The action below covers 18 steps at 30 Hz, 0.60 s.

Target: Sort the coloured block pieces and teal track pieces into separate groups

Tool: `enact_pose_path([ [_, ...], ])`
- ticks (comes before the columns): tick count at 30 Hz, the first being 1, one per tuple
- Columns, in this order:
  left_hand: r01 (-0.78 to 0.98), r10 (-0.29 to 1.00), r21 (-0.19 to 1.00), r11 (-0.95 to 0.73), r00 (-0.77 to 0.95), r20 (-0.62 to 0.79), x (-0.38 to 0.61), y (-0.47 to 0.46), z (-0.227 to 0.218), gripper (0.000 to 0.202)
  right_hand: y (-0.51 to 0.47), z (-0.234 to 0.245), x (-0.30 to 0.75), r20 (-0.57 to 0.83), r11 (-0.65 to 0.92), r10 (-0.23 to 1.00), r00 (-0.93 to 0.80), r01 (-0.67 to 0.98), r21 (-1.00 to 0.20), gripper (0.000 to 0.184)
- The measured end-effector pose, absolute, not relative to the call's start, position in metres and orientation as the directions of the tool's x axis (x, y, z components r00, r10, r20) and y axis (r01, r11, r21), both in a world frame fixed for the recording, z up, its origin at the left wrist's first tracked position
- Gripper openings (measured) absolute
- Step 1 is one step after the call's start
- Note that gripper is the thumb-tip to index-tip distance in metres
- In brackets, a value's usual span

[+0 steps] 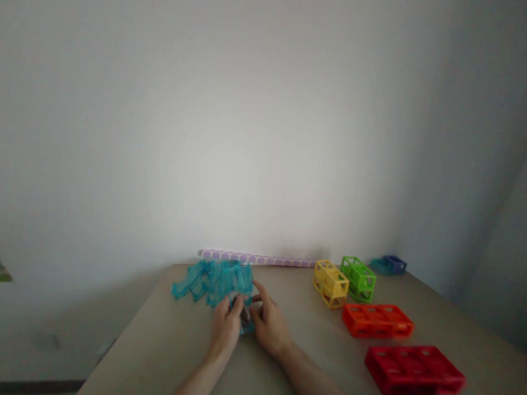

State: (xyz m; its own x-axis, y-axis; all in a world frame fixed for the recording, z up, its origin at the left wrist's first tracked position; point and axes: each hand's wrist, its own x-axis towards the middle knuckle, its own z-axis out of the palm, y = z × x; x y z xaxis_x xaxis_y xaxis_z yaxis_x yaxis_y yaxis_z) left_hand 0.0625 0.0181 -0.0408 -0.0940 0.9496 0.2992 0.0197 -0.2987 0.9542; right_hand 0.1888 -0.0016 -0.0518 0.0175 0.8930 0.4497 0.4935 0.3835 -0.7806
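Pale wall (pixel 259 131) rises straight ahead, and up against it runs the far edge of a beige tabletop (pixel 157 361), and that's where the action is. Left hand (pixel 226 325) and right hand (pixel 271 328) meet over one small translucent blue piece (pixel 247 327)! Left fingers are clamped on it, thumb on top; the right thumb is up close, index finger stretched forward, but blur means I can't tell whether that side grips. Just beyond the fingers, leaning left, sits a heap of blue frames (pixel 226 279), and behind that a lilac patterned strip (pixel 259 259) along the wall. Broad running room left of the fingers, all the way to the slanting left edge! Right of them, a decent gap, then yellow frame (pixel 331 284), green frame (pixel 358 279), orange frame (pixel 378 320) and, nearer the body, red frame (pixel 413 370). Far right and beyond, a dark blue frame (pixel 395 264) hugs the right edge.
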Motion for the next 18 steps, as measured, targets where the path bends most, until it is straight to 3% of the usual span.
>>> enact_pose_path([
  [4, 0.101, 0.932, 0.927, -0.361, 0.075, 0.355, 0.066, 0.017, -0.040, 0.033, -0.001, -0.049, 0.191, 0.450, 0.408, 0.893, -0.014, 0.449, -0.795, 0.053],
  [8, 0.090, 0.935, 0.933, -0.347, 0.104, 0.338, 0.066, 0.015, -0.039, 0.037, 0.000, -0.048, 0.192, 0.413, 0.385, 0.911, -0.023, 0.408, -0.828, 0.051],
  [18, 0.195, 0.796, 0.898, -0.394, -0.416, 0.440, 0.042, 0.012, -0.030, 0.034, 0.000, -0.050, 0.193, 0.420, 0.369, 0.908, -0.004, 0.483, -0.794, 0.049],
])
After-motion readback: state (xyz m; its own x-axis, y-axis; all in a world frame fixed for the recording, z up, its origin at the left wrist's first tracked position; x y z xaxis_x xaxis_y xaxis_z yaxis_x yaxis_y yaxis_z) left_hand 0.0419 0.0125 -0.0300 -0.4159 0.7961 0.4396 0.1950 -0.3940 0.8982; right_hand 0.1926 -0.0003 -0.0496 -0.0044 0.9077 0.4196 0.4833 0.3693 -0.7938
